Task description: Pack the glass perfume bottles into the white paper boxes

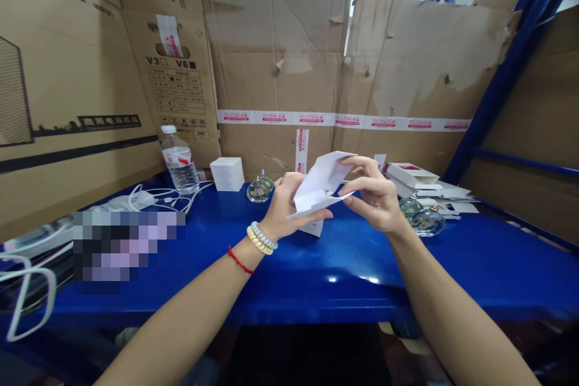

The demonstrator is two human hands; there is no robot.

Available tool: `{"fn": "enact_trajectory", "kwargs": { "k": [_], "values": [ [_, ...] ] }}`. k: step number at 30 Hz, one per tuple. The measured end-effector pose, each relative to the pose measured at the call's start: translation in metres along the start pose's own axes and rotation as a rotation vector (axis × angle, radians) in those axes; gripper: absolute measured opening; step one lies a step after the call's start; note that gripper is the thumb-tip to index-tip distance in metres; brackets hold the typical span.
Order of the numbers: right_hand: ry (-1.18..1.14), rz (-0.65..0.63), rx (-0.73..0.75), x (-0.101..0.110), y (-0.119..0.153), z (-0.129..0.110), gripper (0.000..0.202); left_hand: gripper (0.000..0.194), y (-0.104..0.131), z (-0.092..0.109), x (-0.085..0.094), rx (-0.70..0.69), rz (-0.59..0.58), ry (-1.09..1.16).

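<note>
A thin white card carton (321,181), partly unfolded, is held in the air above the blue table. My left hand (287,208), with beaded bracelets at the wrist, is wrapped round its left side, thumb below. The fingers of my right hand (373,193) pinch its right edges, one at the upper flap and others at the lower one. Just beneath the carton, a white box (314,228) shows in part on the table; the rest of it is hidden. Behind my left hand stand round glass bottles (259,189).
A closed white box (227,174) and a water bottle (180,160) stand at the back left, near white cables (154,193). Flat white cartons (414,176) are stacked at the right, beside more glass bottles (426,221). Cardboard walls (280,72) enclose the blue table (353,277).
</note>
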State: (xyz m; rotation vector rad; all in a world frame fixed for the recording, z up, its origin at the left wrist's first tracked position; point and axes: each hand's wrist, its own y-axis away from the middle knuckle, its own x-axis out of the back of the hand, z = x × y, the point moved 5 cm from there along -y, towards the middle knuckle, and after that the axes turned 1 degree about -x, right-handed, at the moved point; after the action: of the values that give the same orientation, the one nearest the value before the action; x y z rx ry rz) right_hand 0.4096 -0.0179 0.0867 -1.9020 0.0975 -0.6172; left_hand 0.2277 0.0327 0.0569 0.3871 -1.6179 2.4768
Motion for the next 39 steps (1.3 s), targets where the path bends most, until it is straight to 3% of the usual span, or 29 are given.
{"fn": "enact_trajectory", "kwargs": {
  "k": [4,10,17,23,29,34,39],
  "values": [
    [0.030,-0.021,0.000,-0.001,0.001,-0.002,0.009,0.060,0.000,-0.004,-0.001,0.046,-0.003,0.084],
    [0.130,-0.003,-0.063,0.002,0.002,0.001,0.015,0.052,-0.004,0.001,0.001,-0.001,0.028,0.089],
    [0.048,0.019,0.004,0.002,0.001,0.002,0.010,0.068,-0.004,-0.001,-0.001,0.112,0.077,0.280],
    [0.004,0.047,0.048,0.001,0.002,0.000,0.005,0.058,-0.005,0.004,0.000,0.126,0.111,0.299],
    [0.009,0.146,0.025,0.004,0.000,-0.004,0.014,0.053,-0.004,0.009,0.000,0.106,0.148,0.300],
    [-0.062,0.088,0.065,0.000,-0.001,-0.002,0.012,0.051,-0.003,0.001,-0.002,0.196,0.161,0.315],
    [-0.134,0.087,-0.006,-0.007,0.003,0.004,0.031,0.047,-0.001,-0.005,-0.006,0.347,0.112,0.331]
  ]
}}
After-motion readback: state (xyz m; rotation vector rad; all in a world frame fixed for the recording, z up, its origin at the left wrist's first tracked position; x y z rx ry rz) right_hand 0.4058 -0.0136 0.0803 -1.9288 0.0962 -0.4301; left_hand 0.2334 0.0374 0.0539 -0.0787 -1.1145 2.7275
